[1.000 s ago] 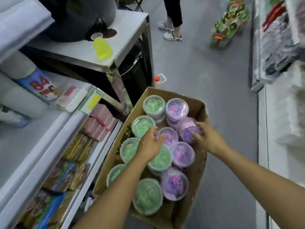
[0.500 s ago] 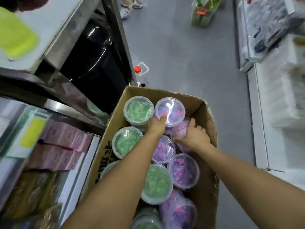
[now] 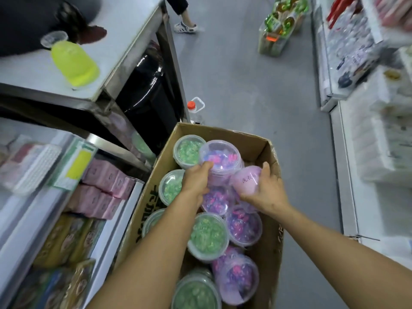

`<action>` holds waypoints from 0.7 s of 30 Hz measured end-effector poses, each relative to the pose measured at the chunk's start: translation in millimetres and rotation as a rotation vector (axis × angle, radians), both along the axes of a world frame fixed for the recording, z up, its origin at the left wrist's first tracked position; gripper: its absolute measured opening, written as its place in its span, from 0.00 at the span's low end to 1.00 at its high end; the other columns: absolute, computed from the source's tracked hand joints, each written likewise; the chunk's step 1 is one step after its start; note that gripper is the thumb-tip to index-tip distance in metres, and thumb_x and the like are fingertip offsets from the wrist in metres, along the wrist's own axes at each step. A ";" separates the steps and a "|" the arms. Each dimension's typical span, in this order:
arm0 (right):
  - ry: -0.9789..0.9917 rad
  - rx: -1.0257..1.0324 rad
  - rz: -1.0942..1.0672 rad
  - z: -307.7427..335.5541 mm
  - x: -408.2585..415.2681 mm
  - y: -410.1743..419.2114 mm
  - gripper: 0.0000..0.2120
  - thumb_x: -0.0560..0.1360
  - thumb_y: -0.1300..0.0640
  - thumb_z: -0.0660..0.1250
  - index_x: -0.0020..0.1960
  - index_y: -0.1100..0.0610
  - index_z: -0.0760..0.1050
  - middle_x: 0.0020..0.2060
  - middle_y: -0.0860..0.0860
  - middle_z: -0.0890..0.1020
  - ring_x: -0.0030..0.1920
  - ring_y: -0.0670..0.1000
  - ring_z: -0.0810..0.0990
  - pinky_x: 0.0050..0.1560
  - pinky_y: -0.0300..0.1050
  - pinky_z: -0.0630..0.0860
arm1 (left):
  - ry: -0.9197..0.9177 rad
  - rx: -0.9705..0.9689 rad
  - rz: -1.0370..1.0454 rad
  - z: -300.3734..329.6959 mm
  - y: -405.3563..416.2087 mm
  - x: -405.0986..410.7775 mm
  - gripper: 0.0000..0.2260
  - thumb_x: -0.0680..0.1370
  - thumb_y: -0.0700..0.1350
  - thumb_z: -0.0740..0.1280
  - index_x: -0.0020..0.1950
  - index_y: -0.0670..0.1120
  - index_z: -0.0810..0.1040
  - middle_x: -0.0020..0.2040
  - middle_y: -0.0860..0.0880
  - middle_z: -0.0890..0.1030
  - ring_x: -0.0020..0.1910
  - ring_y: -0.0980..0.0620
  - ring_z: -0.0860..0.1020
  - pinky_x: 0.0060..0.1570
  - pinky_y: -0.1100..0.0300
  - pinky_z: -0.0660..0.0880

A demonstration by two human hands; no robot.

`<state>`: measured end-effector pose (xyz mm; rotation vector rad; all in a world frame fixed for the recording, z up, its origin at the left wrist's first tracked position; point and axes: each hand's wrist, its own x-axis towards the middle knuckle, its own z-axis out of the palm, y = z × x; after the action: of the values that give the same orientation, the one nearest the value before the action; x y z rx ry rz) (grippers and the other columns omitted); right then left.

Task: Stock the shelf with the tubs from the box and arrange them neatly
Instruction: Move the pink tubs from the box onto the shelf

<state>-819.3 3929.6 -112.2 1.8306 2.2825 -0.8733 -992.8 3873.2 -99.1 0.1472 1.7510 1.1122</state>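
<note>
Box: brown cardboard box (image 3: 254, 139) on grey floor (image 3: 256, 90), top open, black print on L outer wall, sits just beside the shelf.
Tubs in box: clear round tubs w/ lids, green fill down the L side, purple/pink fill down the R side, packed touching each other.
L hand: left hand (image 3: 196, 181) reaches in, fingers curled round the side of a purple tub (image 3: 220, 157) at the far end; tub stands upright, higher than its neighbours, touching a green tub (image 3: 186, 150) in the far L corner.
R hand: right hand (image 3: 264, 192) clamped over a tilted purple tub (image 3: 245, 181); this one lies on its side w/ pale pink base up, handwriting on the base, too blurry to read. Thumb on near side, fingers wrapped over far side by the box's R wall.
The 2 held tubs: just beside each other, prob. touching; can't tell for sure.
Other tubs: green tub w/ clear lid (image 3: 208, 235) mid-box, between the forearms; a purple one (image 3: 244, 226) touching it on the R.
Shelf: white shelf (image 3: 116, 221) on L, holds pink cartons (image 3: 104, 188) and gold/brown packs below. None of the tubs on it.
Table: metal table (image 3: 124, 36) far L, yellow-green bottle (image 3: 73, 63) lying on top.
Floor bottle: orange-cap bottle (image 3: 194, 108) behind box's far wall.
Bystander: a foot in a sandal (image 3: 185, 27) at top.
</note>
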 end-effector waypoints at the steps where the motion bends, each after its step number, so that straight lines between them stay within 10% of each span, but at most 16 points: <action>1: 0.062 -0.018 -0.021 12.0 5.2 -6.6 0.59 0.59 0.34 0.73 0.76 0.57 0.45 0.71 0.60 0.62 0.70 0.63 0.63 0.68 0.58 0.66 | -0.010 0.023 0.030 10.4 -12.2 2.9 0.08 0.75 0.50 0.67 0.50 0.48 0.79 0.46 0.47 0.82 0.44 0.48 0.82 0.34 0.57 0.79; 5: 0.318 -0.064 -0.058 63.5 25.8 -39.2 0.58 0.58 0.39 0.77 0.76 0.57 0.48 0.69 0.58 0.67 0.67 0.61 0.69 0.64 0.60 0.70 | -0.040 0.131 0.191 59.2 -73.1 18.4 0.07 0.75 0.48 0.69 0.49 0.47 0.80 0.41 0.49 0.81 0.43 0.46 0.83 0.43 0.50 0.82; 10: 0.547 -0.013 0.008 123.1 49.9 -100.8 0.54 0.61 0.46 0.78 0.76 0.56 0.50 0.72 0.55 0.66 0.70 0.57 0.67 0.67 0.58 0.68 | 0.010 0.235 0.349 121.7 -176.2 47.7 0.05 0.75 0.48 0.69 0.45 0.48 0.80 0.33 0.53 0.82 0.30 0.54 0.82 0.27 0.62 0.77; 21: 0.886 0.102 0.376 245.0 88.1 -265.3 0.49 0.60 0.44 0.76 0.74 0.39 0.52 0.71 0.47 0.65 0.68 0.50 0.66 0.66 0.53 0.67 | 0.095 0.360 0.573 224.5 -406.6 141.2 0.17 0.74 0.56 0.68 0.61 0.53 0.74 0.56 0.47 0.79 0.51 0.45 0.81 0.43 0.54 0.80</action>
<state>-731.2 3664.3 132.8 1.0436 3.0385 -1.7546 -851.6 3466.6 125.5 -0.0945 1.7056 1.8612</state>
